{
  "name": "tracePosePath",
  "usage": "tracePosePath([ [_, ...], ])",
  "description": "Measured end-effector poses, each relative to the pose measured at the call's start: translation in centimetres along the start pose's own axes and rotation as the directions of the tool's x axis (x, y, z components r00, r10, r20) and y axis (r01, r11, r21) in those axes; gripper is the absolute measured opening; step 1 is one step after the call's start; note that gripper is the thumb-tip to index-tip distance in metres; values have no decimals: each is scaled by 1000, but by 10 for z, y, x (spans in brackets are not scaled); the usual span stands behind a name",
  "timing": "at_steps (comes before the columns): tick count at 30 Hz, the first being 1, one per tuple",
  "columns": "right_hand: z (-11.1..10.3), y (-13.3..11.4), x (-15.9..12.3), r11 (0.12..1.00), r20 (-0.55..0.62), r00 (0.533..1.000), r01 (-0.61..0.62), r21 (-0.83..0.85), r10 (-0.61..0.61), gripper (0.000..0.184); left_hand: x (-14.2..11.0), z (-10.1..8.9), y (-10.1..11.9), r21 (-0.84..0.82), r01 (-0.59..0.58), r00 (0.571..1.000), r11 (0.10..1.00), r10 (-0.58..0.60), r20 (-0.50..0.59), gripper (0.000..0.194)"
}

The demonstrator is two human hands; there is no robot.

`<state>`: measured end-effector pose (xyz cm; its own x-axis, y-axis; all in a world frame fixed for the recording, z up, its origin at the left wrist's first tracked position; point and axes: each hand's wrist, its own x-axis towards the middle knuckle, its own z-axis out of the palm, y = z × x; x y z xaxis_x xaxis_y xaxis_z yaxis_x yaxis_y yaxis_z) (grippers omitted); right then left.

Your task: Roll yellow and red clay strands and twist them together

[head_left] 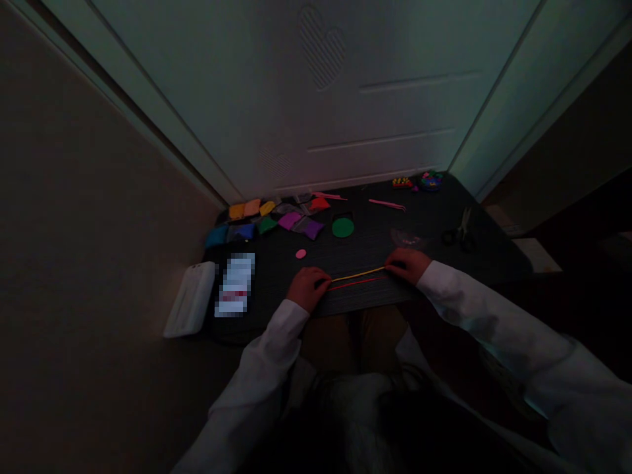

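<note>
My left hand (pixel 308 288) and my right hand (pixel 408 264) pinch the two ends of a thin yellow strand (pixel 358 274), held straight between them just above the dark table. Below it, a thin red strand (pixel 353 284) runs nearly parallel, its left end close to my left fingertips. Whether the strands are clay or cord I cannot make out. Beyond my left hand lies a small pink disc (pixel 301 253). A flat green disc (pixel 343 228) is farther back. Close behind my right hand rests a clear piece of plastic (pixel 405 237).
Bags of coloured material (pixel 291 220) line the table's back left. Pink tweezers (pixel 388 205) lie at the back, dark scissors (pixel 461 232) to the right. A phone (pixel 236 286) and a white case (pixel 190 299) are at left. A pale panel (pixel 345 118) rises behind the table (pixel 276 303).
</note>
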<state>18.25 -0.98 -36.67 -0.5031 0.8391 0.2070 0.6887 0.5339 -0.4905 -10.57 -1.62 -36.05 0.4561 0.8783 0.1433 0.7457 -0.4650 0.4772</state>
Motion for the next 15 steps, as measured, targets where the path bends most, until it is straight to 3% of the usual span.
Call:
tracePosePath([
  [15,3,-3,1,1000,6,1000,15,7,-15,16,-9,-3,1,-27,10,1000,1000,-11,-17,16],
])
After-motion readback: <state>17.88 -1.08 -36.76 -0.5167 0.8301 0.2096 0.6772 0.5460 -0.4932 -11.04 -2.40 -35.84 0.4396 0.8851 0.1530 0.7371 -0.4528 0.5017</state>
